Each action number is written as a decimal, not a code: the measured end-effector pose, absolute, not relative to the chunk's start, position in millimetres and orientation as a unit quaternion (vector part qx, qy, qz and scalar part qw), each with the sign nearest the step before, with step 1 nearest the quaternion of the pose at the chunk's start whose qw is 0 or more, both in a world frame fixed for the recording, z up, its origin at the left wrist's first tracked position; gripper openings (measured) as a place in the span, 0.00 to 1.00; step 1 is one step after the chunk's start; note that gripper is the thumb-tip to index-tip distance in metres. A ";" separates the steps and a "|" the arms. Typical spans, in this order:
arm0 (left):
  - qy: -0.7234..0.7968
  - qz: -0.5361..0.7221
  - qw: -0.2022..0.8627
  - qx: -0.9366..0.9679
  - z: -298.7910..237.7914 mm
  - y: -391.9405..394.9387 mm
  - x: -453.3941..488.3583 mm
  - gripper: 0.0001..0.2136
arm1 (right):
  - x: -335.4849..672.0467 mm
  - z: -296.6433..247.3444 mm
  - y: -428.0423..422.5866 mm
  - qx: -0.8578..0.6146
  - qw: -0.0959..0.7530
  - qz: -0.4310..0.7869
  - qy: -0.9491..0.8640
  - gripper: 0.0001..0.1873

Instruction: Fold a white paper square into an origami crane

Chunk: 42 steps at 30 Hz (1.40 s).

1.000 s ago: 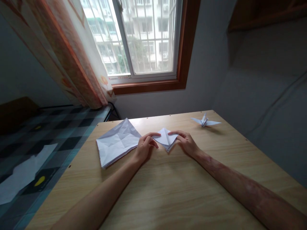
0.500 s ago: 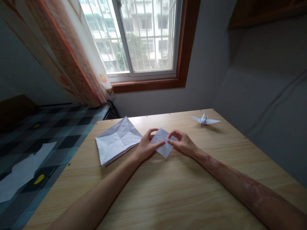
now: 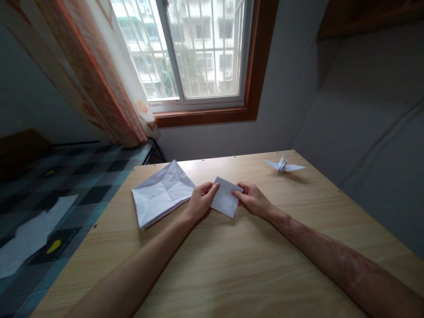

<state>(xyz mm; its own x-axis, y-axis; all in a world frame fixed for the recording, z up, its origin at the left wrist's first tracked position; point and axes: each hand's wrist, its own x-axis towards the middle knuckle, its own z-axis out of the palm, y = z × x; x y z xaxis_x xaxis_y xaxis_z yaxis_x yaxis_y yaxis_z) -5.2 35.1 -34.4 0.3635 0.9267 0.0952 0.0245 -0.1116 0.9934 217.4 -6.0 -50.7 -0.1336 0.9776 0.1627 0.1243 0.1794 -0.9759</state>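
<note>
A small folded square of white paper (image 3: 225, 201) is held between my two hands over the middle of the table. My left hand (image 3: 202, 198) pinches its left edge, thumb on top and fingers curled behind. On the right edge, my right hand (image 3: 251, 197) grips it the same way, its thumb lying across the face. The paper's visible face is smooth, and its underside is hidden. Left of my left hand lies a stack of larger creased white paper sheets (image 3: 162, 192). A folded paper crane (image 3: 283, 165) with spread wings stands toward the back right.
The wooden table (image 3: 212, 269) reaches toward the wall below a barred window (image 3: 208, 57). At the left, a bed with a checked cover (image 3: 109, 170) carries a torn piece of white paper (image 3: 29, 240). A patterned curtain (image 3: 99, 75) hangs above the bed.
The small paper has turned from a diamond position with creases showing to a more upright square with a smooth face. My left thumb has moved up to its edge; both hands keep hold.
</note>
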 end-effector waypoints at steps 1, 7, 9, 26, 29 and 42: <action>0.379 0.412 0.546 0.623 -33.2 34.6 -5.5 0.23 | 218.0 -52.0 -5.7 -0.460 0.470 0.447 -0.607 0.15; 0.352 0.364 0.524 0.685 -21.3 29.5 -7.4 0.22 | 219.8 -61.0 -3.2 -0.466 0.480 0.437 -0.601 0.14; 0.351 0.368 0.523 0.684 -21.0 28.8 -7.5 0.22 | 218.8 -61.3 -3.3 -0.464 0.485 0.441 -0.595 0.14; 0.349 0.426 0.569 0.611 -35.6 35.3 -4.0 0.24 | 217.6 -68.6 4.9 -0.436 0.610 0.428 -0.504 0.24; 0.343 0.391 0.587 0.621 -37.1 33.5 -4.9 0.22 | 220.0 -68.9 6.8 -0.444 0.630 0.425 -0.474 0.27; 0.400 0.457 0.519 0.602 -39.5 38.5 -6.2 0.21 | 227.2 -61.7 7.6 -0.443 0.543 0.469 -0.537 0.36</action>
<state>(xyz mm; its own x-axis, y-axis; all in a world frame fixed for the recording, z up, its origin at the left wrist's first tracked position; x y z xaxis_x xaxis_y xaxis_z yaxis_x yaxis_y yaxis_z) -6.2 38.5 -39.5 0.2631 0.9553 0.1351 0.0083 -0.1422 0.9898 227.2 7.6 -61.7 -0.0169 0.9857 0.1677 -0.0334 0.1671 -0.9854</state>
